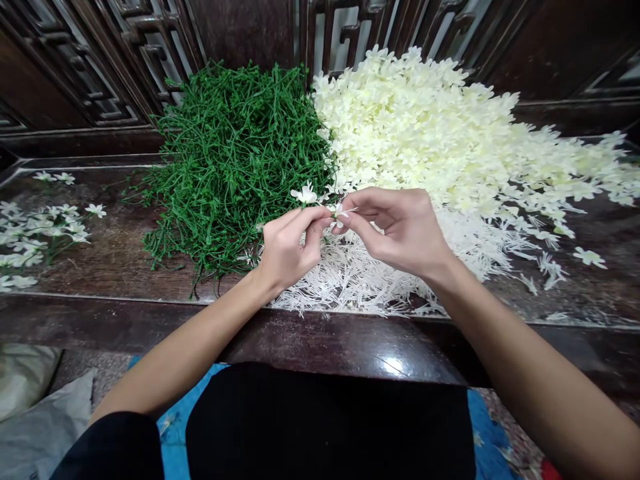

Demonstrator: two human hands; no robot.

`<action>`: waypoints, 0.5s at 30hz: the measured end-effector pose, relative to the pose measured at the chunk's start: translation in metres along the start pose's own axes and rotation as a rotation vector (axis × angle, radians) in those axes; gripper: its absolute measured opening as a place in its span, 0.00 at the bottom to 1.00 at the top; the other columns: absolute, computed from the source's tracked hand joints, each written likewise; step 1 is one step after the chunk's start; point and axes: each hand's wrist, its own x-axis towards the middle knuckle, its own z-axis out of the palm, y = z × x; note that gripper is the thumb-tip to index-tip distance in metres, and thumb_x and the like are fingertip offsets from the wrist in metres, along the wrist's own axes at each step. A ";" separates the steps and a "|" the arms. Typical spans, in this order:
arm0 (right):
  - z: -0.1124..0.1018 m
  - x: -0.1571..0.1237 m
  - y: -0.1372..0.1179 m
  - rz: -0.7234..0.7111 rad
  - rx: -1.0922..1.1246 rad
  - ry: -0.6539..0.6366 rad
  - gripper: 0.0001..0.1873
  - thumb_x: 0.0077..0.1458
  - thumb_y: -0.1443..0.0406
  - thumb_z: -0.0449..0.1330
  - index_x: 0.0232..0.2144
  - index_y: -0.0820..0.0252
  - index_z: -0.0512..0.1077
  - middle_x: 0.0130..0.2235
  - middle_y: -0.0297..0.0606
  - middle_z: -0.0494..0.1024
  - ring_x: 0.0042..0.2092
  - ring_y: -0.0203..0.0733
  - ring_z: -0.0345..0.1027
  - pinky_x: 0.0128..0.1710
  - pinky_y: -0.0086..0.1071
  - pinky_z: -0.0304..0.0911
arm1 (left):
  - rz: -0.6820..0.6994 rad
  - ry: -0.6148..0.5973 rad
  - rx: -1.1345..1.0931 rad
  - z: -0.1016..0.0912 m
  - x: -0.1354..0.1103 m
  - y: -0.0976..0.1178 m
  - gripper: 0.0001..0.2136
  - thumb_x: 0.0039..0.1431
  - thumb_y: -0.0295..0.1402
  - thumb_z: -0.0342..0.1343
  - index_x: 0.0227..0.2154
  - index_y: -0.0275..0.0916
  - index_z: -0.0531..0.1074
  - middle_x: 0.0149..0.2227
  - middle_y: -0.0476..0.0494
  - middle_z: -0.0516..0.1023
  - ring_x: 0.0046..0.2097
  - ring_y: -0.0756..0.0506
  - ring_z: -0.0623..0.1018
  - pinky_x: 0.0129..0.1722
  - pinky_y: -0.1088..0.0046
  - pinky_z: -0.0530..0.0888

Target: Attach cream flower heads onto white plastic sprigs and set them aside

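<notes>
Between my two hands is an artificial flower with white blooms (305, 194) on a thin green stem mostly hidden by fingers. My left hand (293, 243) is closed, pinching the stem with thumb and forefinger. My right hand (395, 227) pinches at a second small white bloom (339, 213), with a thin white stamen piece sticking out between its fingertips. Behind my left hand lies a heap of green plastic stems (240, 153). A pile of loose cream-white petals (415, 120) rises behind my right hand. White stamen pieces (370, 280) spread out beneath both hands.
Several assembled white flowers (40, 233) lie at the left end of the dark wooden bench (120, 247). A carved wooden backrest (255, 30) stands behind the heaps. A single flower (590, 257) lies at right. Pale sacks (45, 413) rest on the floor at lower left.
</notes>
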 end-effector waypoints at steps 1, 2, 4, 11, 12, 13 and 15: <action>0.000 0.000 0.000 -0.008 -0.003 -0.003 0.04 0.55 0.68 0.64 0.31 0.51 0.76 0.31 0.35 0.80 0.32 0.44 0.76 0.33 0.42 0.78 | 0.007 -0.001 0.019 0.000 0.000 0.000 0.04 0.62 0.22 0.55 0.34 0.34 0.75 0.28 0.46 0.80 0.26 0.53 0.75 0.27 0.77 0.73; 0.001 0.000 0.000 -0.016 -0.003 -0.005 0.05 0.55 0.68 0.63 0.31 0.51 0.76 0.31 0.35 0.80 0.32 0.43 0.76 0.33 0.42 0.78 | 0.019 -0.003 0.039 0.000 0.000 -0.001 0.05 0.62 0.22 0.55 0.34 0.34 0.75 0.27 0.47 0.79 0.26 0.53 0.75 0.27 0.77 0.73; 0.001 -0.001 -0.001 -0.024 0.005 -0.022 0.06 0.56 0.69 0.62 0.30 0.52 0.75 0.31 0.35 0.80 0.31 0.42 0.77 0.31 0.40 0.78 | 0.051 -0.009 0.079 -0.001 0.000 -0.001 0.05 0.62 0.22 0.54 0.34 0.34 0.74 0.27 0.47 0.79 0.26 0.53 0.74 0.27 0.77 0.73; 0.002 -0.001 -0.001 -0.039 0.002 -0.060 0.06 0.57 0.70 0.60 0.29 0.54 0.73 0.30 0.35 0.79 0.29 0.40 0.76 0.27 0.37 0.76 | 0.162 -0.004 0.145 -0.001 0.001 -0.005 0.05 0.61 0.20 0.54 0.33 0.34 0.73 0.26 0.48 0.77 0.26 0.53 0.72 0.27 0.78 0.72; 0.002 0.000 -0.001 -0.042 -0.001 -0.063 0.06 0.56 0.71 0.60 0.30 0.55 0.73 0.29 0.34 0.79 0.29 0.40 0.76 0.27 0.37 0.76 | 0.179 -0.009 0.152 -0.002 0.001 -0.005 0.06 0.61 0.20 0.54 0.34 0.34 0.73 0.26 0.48 0.77 0.27 0.52 0.72 0.27 0.77 0.72; 0.002 0.000 0.000 -0.045 -0.001 -0.064 0.06 0.56 0.71 0.60 0.30 0.55 0.74 0.29 0.34 0.79 0.29 0.40 0.76 0.27 0.37 0.76 | 0.191 -0.018 0.158 -0.002 0.001 -0.006 0.06 0.62 0.20 0.54 0.34 0.34 0.73 0.26 0.49 0.77 0.27 0.52 0.73 0.28 0.77 0.72; 0.001 0.001 0.000 -0.032 0.015 -0.059 0.05 0.56 0.70 0.60 0.31 0.55 0.74 0.29 0.34 0.79 0.30 0.40 0.77 0.29 0.38 0.76 | 0.180 -0.040 0.155 -0.002 0.003 -0.007 0.06 0.62 0.21 0.53 0.35 0.35 0.73 0.26 0.49 0.77 0.27 0.52 0.73 0.29 0.76 0.73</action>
